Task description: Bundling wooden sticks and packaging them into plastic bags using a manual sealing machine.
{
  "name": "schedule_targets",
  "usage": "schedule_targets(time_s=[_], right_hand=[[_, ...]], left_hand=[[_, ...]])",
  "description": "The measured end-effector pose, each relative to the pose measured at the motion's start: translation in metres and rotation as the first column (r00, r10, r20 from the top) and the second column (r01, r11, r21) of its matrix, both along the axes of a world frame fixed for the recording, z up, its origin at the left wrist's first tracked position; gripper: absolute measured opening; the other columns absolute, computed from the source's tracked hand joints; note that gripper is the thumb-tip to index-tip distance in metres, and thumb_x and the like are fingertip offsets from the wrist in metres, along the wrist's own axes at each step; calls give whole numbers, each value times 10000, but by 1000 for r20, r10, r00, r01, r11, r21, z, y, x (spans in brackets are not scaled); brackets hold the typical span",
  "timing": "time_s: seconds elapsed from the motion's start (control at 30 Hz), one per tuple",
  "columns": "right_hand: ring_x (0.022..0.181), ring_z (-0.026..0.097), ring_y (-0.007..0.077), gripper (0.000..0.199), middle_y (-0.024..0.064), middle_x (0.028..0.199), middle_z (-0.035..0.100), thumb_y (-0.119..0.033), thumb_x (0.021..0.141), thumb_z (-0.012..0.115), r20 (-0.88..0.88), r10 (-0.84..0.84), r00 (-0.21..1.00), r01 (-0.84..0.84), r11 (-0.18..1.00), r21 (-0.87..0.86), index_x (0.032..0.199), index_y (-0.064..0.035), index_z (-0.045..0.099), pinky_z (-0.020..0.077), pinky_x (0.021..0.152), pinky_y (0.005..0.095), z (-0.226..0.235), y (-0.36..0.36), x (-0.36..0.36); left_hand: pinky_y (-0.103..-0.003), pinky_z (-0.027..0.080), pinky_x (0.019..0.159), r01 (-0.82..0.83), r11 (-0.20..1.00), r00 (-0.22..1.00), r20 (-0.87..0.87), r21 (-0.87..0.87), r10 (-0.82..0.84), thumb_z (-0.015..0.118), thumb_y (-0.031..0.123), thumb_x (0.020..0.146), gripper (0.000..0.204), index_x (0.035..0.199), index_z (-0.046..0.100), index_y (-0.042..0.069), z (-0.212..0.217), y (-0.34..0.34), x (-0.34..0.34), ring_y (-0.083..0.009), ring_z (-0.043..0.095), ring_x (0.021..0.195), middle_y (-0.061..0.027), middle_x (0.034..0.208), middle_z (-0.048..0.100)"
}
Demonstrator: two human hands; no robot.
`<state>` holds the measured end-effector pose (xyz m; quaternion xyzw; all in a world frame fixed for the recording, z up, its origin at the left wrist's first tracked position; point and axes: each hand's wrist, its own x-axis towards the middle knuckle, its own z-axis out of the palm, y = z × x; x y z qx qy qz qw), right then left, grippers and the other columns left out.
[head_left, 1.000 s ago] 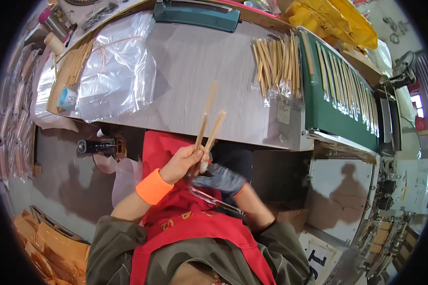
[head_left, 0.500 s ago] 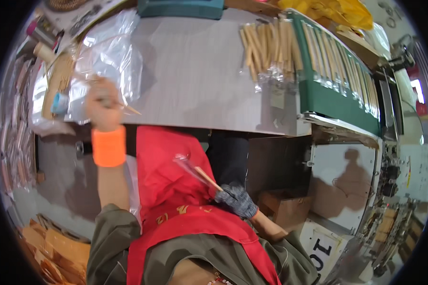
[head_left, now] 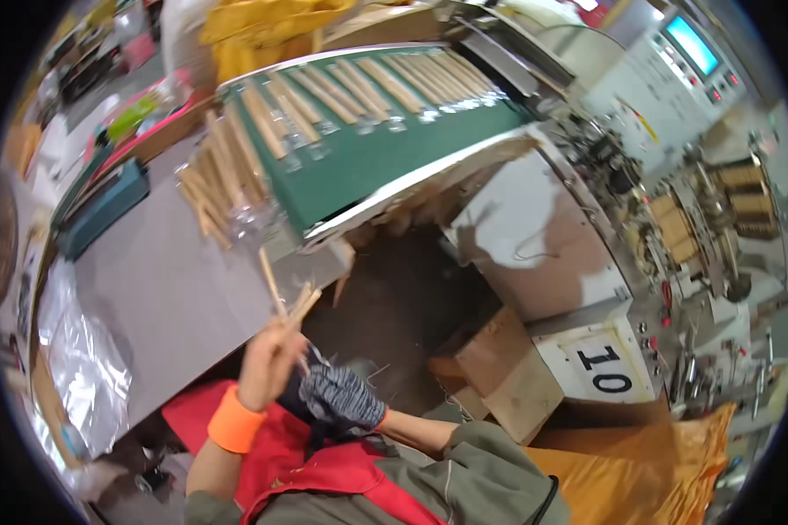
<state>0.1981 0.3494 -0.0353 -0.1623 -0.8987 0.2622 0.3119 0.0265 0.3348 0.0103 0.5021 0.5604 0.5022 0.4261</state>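
Note:
My left hand (head_left: 273, 354), bare with an orange wristband (head_left: 235, 422), is closed round a few pale wooden sticks (head_left: 299, 308). Their ends point up and away over the near corner of the table. Just right of it and lower, my right hand (head_left: 346, 395), in a grey knitted glove, has its fingers curled. A bit of clear plastic sleeve (head_left: 315, 353) shows at its fingertips, close to my left hand; the rest is hidden. Beyond, a pile of wrapped wooden sticks (head_left: 219, 179) lies against a green board (head_left: 341, 175) bearing a row of more wrapped sticks (head_left: 363, 87).
A teal box (head_left: 105, 210) stands at the far left of the grey table (head_left: 158, 297), and clear plastic bags (head_left: 83, 363) lie on its near left. A cardboard box (head_left: 503, 372) is low on the right. Machinery (head_left: 674, 227) lines the right side.
My view has swung to the right. My left hand has come from the plastic bags at the table's left to beside my gloved right hand, and now shows several stick ends.

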Motion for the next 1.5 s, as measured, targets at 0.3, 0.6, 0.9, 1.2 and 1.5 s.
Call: schedule_targets(time_s=[0.3,0.6,0.9,1.2,1.5], right_hand=[[866,604,190,228,88,1006,624,-192,888,518,-203,-206,957,-68,522,-850,1059,-62,595,478,785,305,55,90,144],[907,582,291,170,171,912,614,-79,842,487,-504,-860,85,596,-362,717,935,3,604,457,820,371,185,165,425],[973,560,297,280,254,1070,561,-105,814,434,464,-756,-462,378,305,874,987,42,598,446,846,386,104,201,413],[961,529,137,439,64,1110,565,-123,825,629,-359,-362,860,-234,346,-909,1217,3,477,439,834,266,63,61,-39],[713,529,139,72,47,805,533,-113,858,520,-138,104,985,-139,951,-276,854,-41,517,432,622,282,122,155,-143]], left_hand=[[-265,454,550,741,646,670,135,-182,-730,538,147,864,150,906,562,5,41,50,125,-131,538,568,-36,665,554],[-234,396,600,669,584,742,463,-460,-486,511,236,909,265,1074,499,28,3,44,121,-84,460,675,-10,781,492],[-269,418,627,409,837,909,243,-364,-338,538,109,831,203,1000,599,15,31,48,94,-129,524,761,-40,792,551],[-410,373,892,-52,929,642,-701,365,312,467,-94,640,626,1261,437,-19,62,16,31,-392,426,1030,-220,1122,430],[-338,436,868,-541,800,762,-252,260,597,583,56,759,520,1251,432,-16,49,-79,-103,-272,494,1092,-193,1230,465]])
